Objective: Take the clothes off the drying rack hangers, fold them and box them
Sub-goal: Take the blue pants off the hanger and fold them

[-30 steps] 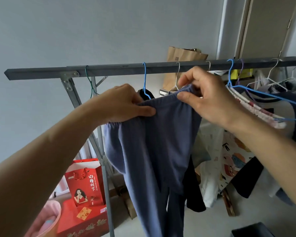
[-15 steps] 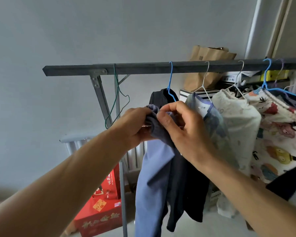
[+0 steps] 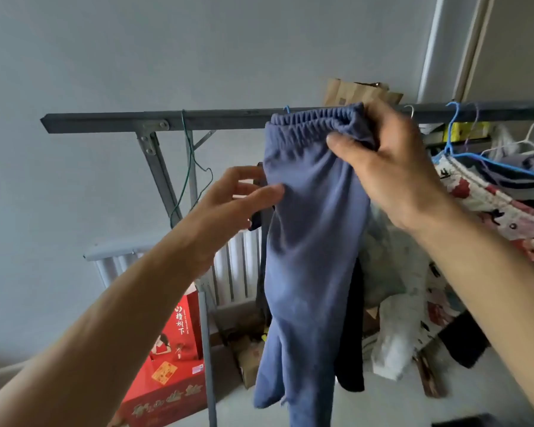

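blue wire hanger point(image 3: 286, 109): all but hook tip hidden behind blue-grey elastic-waist trousers point(image 3: 309, 241) | black garment point(image 3: 353, 334): mostly hidden behind them | floral printed cloth point(image 3: 490, 204): cut by right edge

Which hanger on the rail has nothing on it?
The green wire hanger at the rail's left end: it hangs bare, while the blue hanger on the right carries clothes.

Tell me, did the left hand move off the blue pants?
Yes. The left hand let go of the waistband and dropped lower below the rack bar, now touching the pants side.
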The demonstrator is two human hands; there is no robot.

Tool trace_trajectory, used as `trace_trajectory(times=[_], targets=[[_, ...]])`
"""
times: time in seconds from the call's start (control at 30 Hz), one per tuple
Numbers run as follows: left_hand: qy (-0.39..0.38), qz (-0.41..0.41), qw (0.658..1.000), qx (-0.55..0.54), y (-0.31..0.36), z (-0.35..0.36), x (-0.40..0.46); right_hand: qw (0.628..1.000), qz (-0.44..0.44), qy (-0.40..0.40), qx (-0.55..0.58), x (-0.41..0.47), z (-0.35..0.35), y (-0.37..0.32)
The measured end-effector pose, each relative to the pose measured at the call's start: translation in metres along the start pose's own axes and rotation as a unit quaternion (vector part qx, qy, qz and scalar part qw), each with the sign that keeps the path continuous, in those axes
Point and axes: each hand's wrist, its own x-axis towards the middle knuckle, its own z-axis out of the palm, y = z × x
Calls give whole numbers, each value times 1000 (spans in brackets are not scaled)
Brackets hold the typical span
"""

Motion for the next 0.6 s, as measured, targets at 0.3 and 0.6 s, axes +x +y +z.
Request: trace_trajectory(times=[0.3, 0.6], targets=[[-136, -108, 981, -81, -29, 110, 1, 989, 9, 139, -43, 22, -104, 11], [-268, -201, 860, -386, -31, 239, 23, 977, 36, 183, -102, -6, -196, 29]])
